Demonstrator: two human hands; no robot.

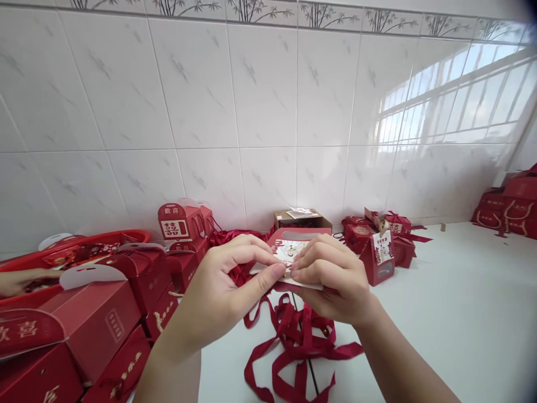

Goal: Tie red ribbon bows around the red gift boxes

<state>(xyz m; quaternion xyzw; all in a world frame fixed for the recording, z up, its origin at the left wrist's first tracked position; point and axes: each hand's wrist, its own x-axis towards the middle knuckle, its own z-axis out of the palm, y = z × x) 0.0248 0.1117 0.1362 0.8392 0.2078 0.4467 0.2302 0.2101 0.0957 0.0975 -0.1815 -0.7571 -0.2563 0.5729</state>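
Both hands are on a red gift box [310, 231] with a white, red-printed panel [286, 250] turned up. My left hand [235, 285] is closed, its thumb and fingertips pinched at the near edge of that panel. A tiny gold-coloured bit shows by the thumb tip; I cannot make out what it is. My right hand [335, 274] grips the box from the right, fingers on the panel and thumb underneath. Below the hands, dark red ribbons [293, 341] lie tangled on the white table [453, 324].
Red gift boxes [96, 319] crowd the left side. Behind them a red basin [138, 236] holds red packets, and another person's hand [29, 281] reaches into it. An open cardboard box [325, 222] stands by the tiled wall. More boxes [380, 263] and red bags [505, 210] are rightward.
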